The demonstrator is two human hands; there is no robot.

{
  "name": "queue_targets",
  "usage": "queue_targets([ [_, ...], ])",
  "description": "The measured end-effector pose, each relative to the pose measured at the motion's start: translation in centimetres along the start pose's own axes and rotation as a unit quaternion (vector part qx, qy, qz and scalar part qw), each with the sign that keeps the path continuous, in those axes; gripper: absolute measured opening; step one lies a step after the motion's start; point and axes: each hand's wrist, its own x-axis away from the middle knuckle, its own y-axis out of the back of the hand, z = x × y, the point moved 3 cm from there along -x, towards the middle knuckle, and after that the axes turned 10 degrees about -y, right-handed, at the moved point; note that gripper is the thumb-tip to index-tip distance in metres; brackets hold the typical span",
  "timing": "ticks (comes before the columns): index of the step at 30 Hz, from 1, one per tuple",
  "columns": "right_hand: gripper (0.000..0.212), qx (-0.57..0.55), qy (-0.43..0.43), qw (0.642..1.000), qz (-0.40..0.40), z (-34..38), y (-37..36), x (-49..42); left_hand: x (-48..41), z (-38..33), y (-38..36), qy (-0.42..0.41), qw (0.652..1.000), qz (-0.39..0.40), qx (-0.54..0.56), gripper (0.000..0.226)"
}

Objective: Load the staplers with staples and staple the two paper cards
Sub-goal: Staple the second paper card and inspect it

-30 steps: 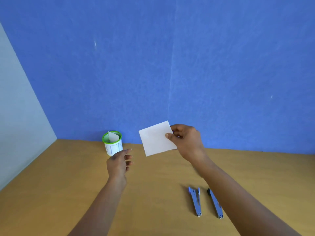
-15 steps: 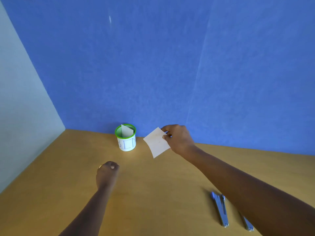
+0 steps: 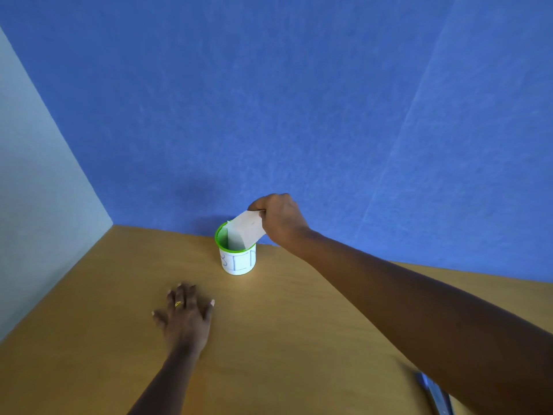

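At the bottom right edge, a slim blue and metal stapler [image 3: 435, 393] is lying on the table. It is blurred and partly hidden behind the right forearm, so it is hard to tell whether a second one is lying beside it.

Further in, the left hand [image 3: 185, 316] is resting palm down on the wood, fingers straight and spread, holding nothing. A thin gold ring [image 3: 179, 304] is showing on one finger.

Beyond it, a small round cup [image 3: 238, 262] is standing upright near the back wall. Its side is smooth and white with faint hand-drawn letters, and its rim and inside are bright green.

The right hand [image 3: 281, 220] is hovering just above and behind the cup, pinching the upper corner of a paper card [image 3: 247, 230] between thumb and curled fingers. The card is flat, matt and off-white, tilting to the left, with its lower edge dipping inside the green rim.

The table [image 3: 89, 339] is a smooth, light brown wood-grain surface, catching a soft sheen. A blue wall [image 3: 299, 100] with a fine, felt-like texture is rising behind it, a shadow falling on it behind the cup. A pale grey-green wall [image 3: 36, 205] is meeting it at the left corner.
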Motion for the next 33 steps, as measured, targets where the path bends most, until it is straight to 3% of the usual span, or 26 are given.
queue_targets([
  [7,0.043,0.08,0.009,0.996,0.041,1.4,-2.7,-2.6,-0.2,-0.4,-1.0,-0.016,1.0,-0.023,-0.009,0.061],
  [11,0.039,0.144,0.019,0.988,0.056,1.4,-4.2,-3.2,0.0,-0.4,-0.8,-0.025,0.999,-0.035,-0.017,0.076],
  [15,0.036,0.166,0.011,0.984,0.067,0.9,-5.3,-3.9,0.0,-0.4,-0.8,-0.019,0.999,-0.03,-0.018,0.07],
  [19,0.029,0.176,0.001,0.983,0.054,0.5,-5.5,-4.3,-0.1,-0.3,-1.1,-0.017,0.999,-0.021,-0.026,0.062],
  [23,0.031,0.188,-0.017,0.982,0.029,0.3,-5.6,-4.6,0.0,-0.5,-0.7,-0.021,0.999,-0.025,-0.023,0.071],
  [28,0.03,0.217,-0.015,0.976,-0.001,0.4,-6.0,-4.7,0.0,-0.5,-0.8,-0.023,0.999,-0.031,-0.019,0.059],
  [33,0.033,0.228,0.0,0.974,0.014,0.3,-6.7,-4.8,0.0,-0.6,-0.6,-0.026,0.998,-0.048,-0.02,0.06],
])
